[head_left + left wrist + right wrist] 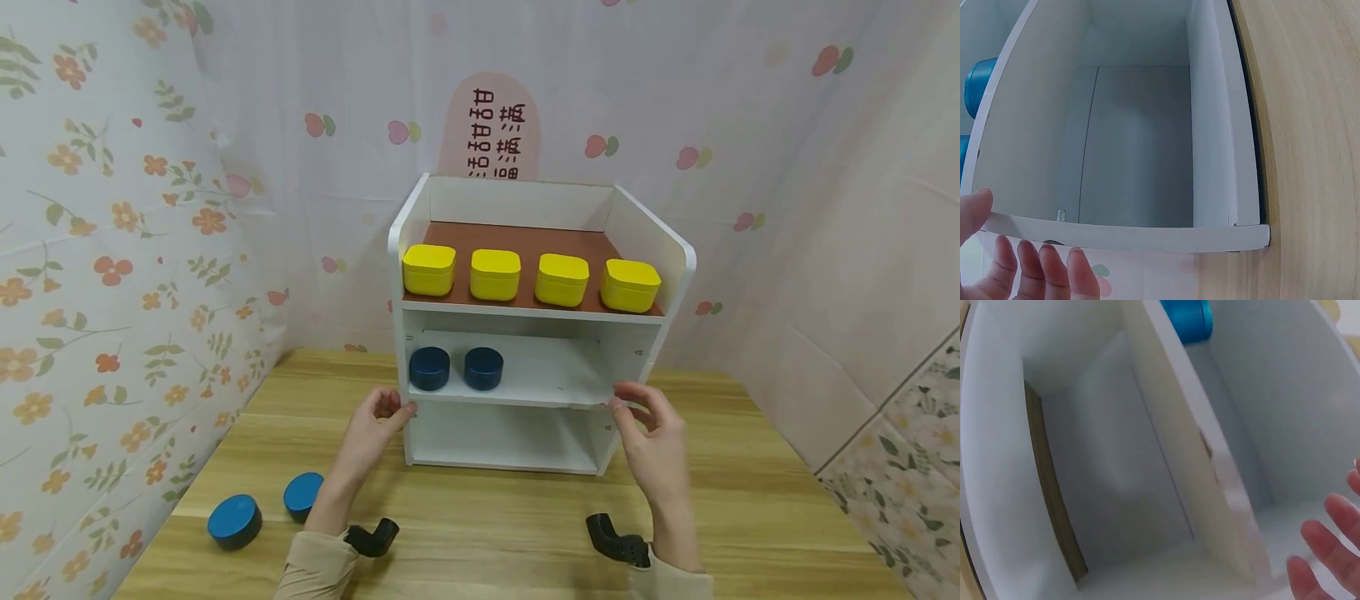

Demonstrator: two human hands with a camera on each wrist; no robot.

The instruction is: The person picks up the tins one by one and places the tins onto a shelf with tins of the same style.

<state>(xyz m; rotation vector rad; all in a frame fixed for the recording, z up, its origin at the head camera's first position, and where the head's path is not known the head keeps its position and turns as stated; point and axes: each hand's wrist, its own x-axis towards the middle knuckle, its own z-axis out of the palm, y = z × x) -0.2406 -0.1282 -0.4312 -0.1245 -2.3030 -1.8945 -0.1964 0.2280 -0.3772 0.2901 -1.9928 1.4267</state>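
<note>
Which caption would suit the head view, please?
Two hands flank a white shelf holding four yellow boxes and two round blue boxes.

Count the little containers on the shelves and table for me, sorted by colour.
Yellow lidded boxes: 4, on the top shelf
Blue round containers: 4 (2 on the middle shelf, 2 on the wooden table)
Total: 8

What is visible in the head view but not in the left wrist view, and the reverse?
Only the head view: four yellow boxes atop the cabinet, the right hand, and two blue tins on the table.
Only the left wrist view: a dark seam at the back of the bottom compartment.
Both: the cabinet, table, left hand and two other blue tins on the middle shelf.
</note>
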